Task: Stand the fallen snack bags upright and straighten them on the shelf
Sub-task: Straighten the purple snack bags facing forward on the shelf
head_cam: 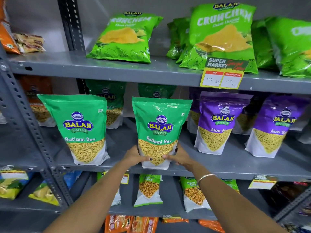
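A green Ratlami Sev bag (159, 130) stands upright at the front edge of the grey middle shelf (235, 167). My left hand (134, 156) grips its lower left corner and my right hand (180, 157) grips its lower right corner, thumbs on the front. A second green Ratlami Sev bag (82, 128) stands upright to the left. Two purple Aloo Sev bags (218, 121) (274, 126) stand to the right. More green bags stand behind in shadow.
On the top shelf are green Crunchem chip bags (124, 36) (222, 36), leaning back, with a yellow price tag (222, 76) on the shelf edge. The lower shelf holds Chana bags (149, 189). A perforated grey upright (25, 105) borders the left.
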